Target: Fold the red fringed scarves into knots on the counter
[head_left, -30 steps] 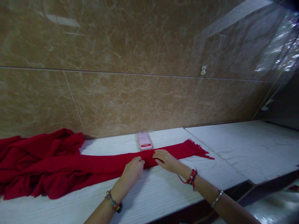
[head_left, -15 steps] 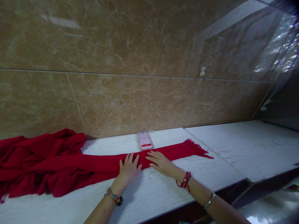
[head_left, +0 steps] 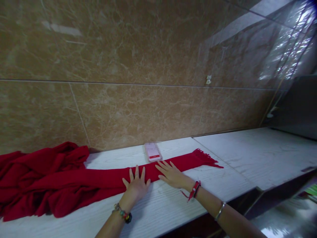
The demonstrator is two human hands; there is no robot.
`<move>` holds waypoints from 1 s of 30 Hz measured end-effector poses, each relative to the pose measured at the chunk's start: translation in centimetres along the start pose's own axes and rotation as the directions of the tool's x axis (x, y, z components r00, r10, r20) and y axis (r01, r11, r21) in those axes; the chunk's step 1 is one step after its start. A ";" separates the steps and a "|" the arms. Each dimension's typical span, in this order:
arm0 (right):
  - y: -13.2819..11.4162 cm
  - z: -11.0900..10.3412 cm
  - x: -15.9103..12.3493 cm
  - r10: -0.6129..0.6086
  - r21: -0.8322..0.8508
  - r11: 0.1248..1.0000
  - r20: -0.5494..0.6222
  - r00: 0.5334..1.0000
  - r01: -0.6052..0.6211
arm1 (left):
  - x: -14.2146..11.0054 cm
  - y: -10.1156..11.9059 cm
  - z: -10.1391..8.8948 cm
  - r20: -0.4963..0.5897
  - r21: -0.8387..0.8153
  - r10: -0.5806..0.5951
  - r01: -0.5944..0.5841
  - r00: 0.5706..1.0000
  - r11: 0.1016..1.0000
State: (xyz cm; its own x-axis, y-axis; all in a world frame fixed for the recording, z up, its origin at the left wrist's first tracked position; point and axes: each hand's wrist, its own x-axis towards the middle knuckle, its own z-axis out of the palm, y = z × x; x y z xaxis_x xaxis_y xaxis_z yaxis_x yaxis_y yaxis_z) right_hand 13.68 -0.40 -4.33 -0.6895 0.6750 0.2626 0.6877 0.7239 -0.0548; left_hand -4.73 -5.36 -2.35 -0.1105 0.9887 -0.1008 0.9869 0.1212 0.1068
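Observation:
A long red scarf point(head_left: 99, 178) lies on a white wood-grain table point(head_left: 173, 211). Its left part is bunched in a heap, and its right part runs out as a flat strip ending in a fringe point(head_left: 208, 158). My left hand point(head_left: 136, 183) lies flat on the strip with the fingers spread. My right hand point(head_left: 170, 173) rests flat on the strip just to the right of it, fingers stretched out. Both hands hold nothing. A phone point(head_left: 153, 153) lies on the table just behind the scarf, beyond my hands.
A brown marble-tiled wall point(head_left: 148, 82) rises straight behind the table. A second white tabletop point(head_left: 260, 155) adjoins on the right. The table's dark front edge point(head_left: 260, 201) runs to the lower right, with glossy floor below.
My left hand went from curled on the scarf to flat with fingers spread. My right hand slid slightly left along the strip. The view shifted a little.

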 end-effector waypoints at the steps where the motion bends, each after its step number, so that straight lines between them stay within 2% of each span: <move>1: 1.3 0.0 -0.6 0.027 -0.016 1.000 0.007 1.000 -0.027 | 0.1 0.0 0.1 -0.003 0.005 -0.002 0.002 1.000 1.000; 5: 7.1 -0.3 -3.6 0.165 -0.099 0.982 0.023 0.986 -0.162 | 0.4 -0.2 0.6 0.002 0.000 -0.001 0.001 1.000 1.000; 8: 9.4 -1.2 -4.6 0.305 -0.185 0.936 0.008 0.952 -0.298 | 0.6 -0.2 0.7 0.013 -0.003 -0.015 0.015 1.000 1.000; 11: 7.7 -1.9 -3.7 0.332 -0.184 0.927 -0.008 0.943 -0.328 | 0.6 0.0 0.5 0.020 0.004 -0.040 0.040 0.999 0.999; 14: 3.9 -1.7 -1.8 0.164 -0.078 0.984 0.031 0.986 -0.161 | 0.5 0.2 0.1 0.037 0.006 -0.051 0.051 0.998 0.999; 16: 1.9 -1.3 -0.9 0.058 -0.003 0.998 0.066 0.996 -0.058 | 0.4 0.2 -0.1 0.047 0.013 -0.053 0.052 0.998 0.999; 19: 1.9 -0.7 -0.8 0.053 0.019 0.998 0.078 0.996 -0.055 | 0.6 0.0 0.3 0.034 0.012 -0.042 0.042 0.999 0.999; 22: 5.4 -0.4 -2.3 0.145 -0.053 0.989 0.075 0.987 -0.141 | 1.1 -0.3 1.1 -0.007 0.009 -0.029 0.029 1.000 1.000; 27: 14.0 -1.0 -5.9 0.295 -0.209 0.939 0.077 0.952 -0.274 | 1.5 -0.5 1.6 -0.017 -0.005 -0.018 0.018 1.000 1.000; 30: 16.9 -1.8 -7.1 0.370 -0.256 0.903 0.058 0.927 -0.345 | 1.5 -0.5 1.5 -0.044 -0.027 -0.015 0.014 0.999 1.000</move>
State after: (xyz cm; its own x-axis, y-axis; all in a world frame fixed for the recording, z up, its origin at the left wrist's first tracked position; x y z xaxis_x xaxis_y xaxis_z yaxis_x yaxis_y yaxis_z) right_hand 30.56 6.78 -5.33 -0.3977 0.9022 0.1670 0.9169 0.3845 0.1068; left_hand -5.26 -4.08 -4.03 -0.1309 0.9897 -0.0586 0.9817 0.1377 0.1317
